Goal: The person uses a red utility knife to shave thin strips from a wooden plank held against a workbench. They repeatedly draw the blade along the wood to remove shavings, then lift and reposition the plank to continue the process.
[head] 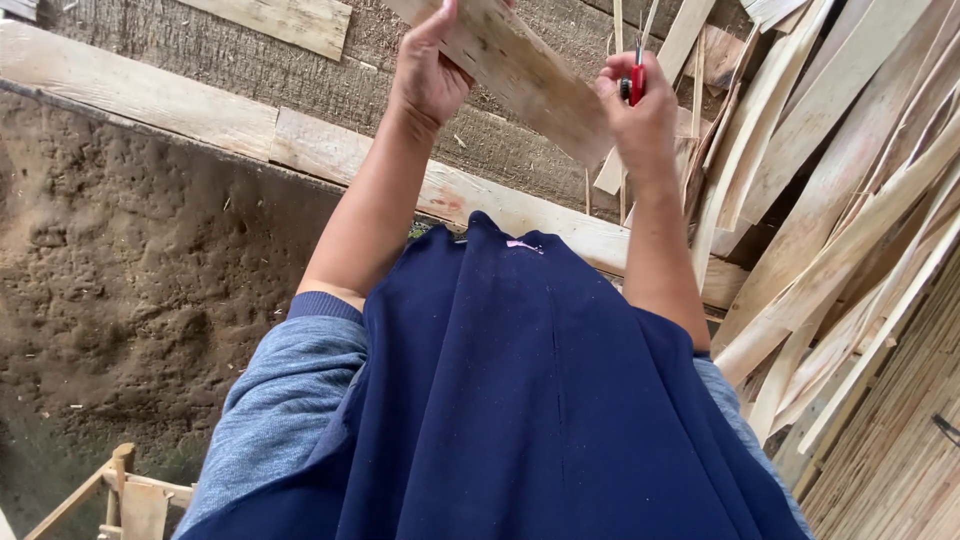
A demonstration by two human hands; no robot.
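My left hand point(430, 65) grips the upper left end of a pale flat wooden slat point(525, 75) that slants down to the right in front of me. My right hand point(640, 110) is closed on a small red-handled tool point(636, 80), held against the slat's lower right end. Both forearms are bare, with grey sleeves pushed up. A dark blue apron point(520, 400) covers my front and hides everything below the hands.
A heap of thin wooden strips and offcuts point(840, 230) leans at the right. Long planks point(140, 90) lie across the ground behind the hands. Bare packed earth point(130, 280) is at the left, and a small wooden frame point(130, 495) sits at the bottom left corner.
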